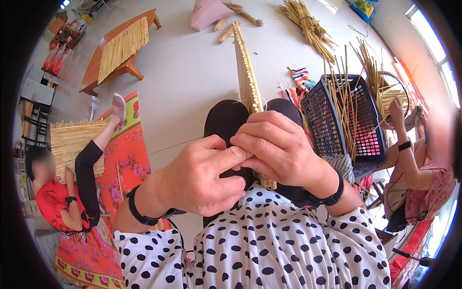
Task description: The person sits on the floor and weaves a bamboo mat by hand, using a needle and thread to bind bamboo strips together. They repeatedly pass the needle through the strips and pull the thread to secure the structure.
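Note:
My left hand (204, 176) and my right hand (281, 149) meet over my lap, fingers closed and touching at the tips. What they pinch is too small and covered to make out. Beneath and beyond them, a narrow mat of reed stalks (249, 72) stands on edge between my knees, its cut stalk ends showing in a row along the top. Its near end is partly hidden by my right hand. Short bits of thin thread stick out from the mat close to my knees.
A dark plastic basket (321, 120) with long reed stalks stands at right, near a striped cloth (302, 79). A reed bundle (305, 21) lies beyond. At left are a wooden table (91, 72) bearing a reed mat (124, 48), and a person (62, 202) with another mat. Another person sits right.

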`<state>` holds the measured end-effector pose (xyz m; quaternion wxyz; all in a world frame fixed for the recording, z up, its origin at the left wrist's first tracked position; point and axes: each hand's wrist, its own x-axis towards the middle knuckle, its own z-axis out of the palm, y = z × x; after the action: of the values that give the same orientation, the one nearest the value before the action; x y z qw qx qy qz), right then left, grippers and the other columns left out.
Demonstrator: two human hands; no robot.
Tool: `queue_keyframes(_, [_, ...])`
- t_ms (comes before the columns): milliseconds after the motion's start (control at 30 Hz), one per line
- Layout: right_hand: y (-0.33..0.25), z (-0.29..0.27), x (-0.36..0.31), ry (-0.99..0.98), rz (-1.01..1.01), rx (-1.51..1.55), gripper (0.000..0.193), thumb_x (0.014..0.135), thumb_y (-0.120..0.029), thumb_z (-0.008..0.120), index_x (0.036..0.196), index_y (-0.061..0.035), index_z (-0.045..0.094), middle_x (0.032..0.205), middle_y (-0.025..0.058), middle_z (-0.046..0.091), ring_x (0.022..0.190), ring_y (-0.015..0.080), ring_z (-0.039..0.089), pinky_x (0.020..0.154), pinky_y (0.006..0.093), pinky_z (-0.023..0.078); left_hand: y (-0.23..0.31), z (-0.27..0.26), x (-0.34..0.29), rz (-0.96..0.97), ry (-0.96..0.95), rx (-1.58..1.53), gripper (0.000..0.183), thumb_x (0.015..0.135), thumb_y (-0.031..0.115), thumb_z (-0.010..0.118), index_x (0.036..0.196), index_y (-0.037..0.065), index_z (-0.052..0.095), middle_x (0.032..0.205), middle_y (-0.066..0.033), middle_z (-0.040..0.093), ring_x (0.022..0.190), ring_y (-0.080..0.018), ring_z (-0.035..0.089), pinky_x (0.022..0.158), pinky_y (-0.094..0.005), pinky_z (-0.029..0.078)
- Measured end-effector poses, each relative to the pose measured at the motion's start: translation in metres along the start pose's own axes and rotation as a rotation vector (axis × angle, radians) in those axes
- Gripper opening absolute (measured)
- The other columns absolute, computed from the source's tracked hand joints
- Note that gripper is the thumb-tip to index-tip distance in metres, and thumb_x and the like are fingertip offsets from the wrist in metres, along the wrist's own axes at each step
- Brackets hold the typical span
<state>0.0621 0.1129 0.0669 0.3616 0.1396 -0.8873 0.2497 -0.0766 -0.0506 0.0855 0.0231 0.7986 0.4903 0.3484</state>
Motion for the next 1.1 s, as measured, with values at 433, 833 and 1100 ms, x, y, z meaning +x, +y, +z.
queue_keyframes(433, [0.006, 0.018, -0.015, 0.21, -0.038, -0.226, 0.033, 0.072, -0.025, 0.079, 0.096, -0.005, 0.069, 0.096, 0.0031, 0.064, 0.092, 0.0212, 0.063, 0.079, 0.038, 0.042, 0.009, 0.016, 0.007, -0.043, 0.085, 0.058, 0.016, 0.063, 0.008, 0.073, 0.074, 0.007, 0.063, 0.094, -0.0141, 0.06, 0.07, -0.0235, 0.057, 0.06, -0.0329, 0.046])
queue_keyframes(833, [0.013, -0.007, -0.025, 0.182, 0.016, -0.248, 0.051, 0.063, -0.01, 0.083, 0.113, -0.0053, 0.071, 0.111, 0.0084, 0.066, 0.102, 0.0291, 0.062, 0.085, 0.0385, 0.052, 0.0, 0.015, -0.008, 0.101, -0.046, 0.453, 0.006, 0.074, 0.007, 0.07, 0.079, 0.004, 0.069, 0.13, -0.0151, 0.063, 0.098, -0.0266, 0.067, 0.07, -0.0372, 0.052])
queue_keyframes(1100, [0.008, -0.014, -0.03, 0.278, 0.143, -0.281, 0.046, 0.068, 0.0, 0.078, 0.113, -0.0002, 0.07, 0.102, 0.0115, 0.068, 0.093, 0.0316, 0.064, 0.081, 0.0387, 0.053, -0.003, 0.014, -0.026, -0.283, 0.164, -0.723, 0.017, 0.074, 0.01, 0.075, 0.076, 0.009, 0.058, 0.158, -0.0285, 0.028, 0.118, -0.0342, 0.063, 0.084, -0.0374, 0.05])
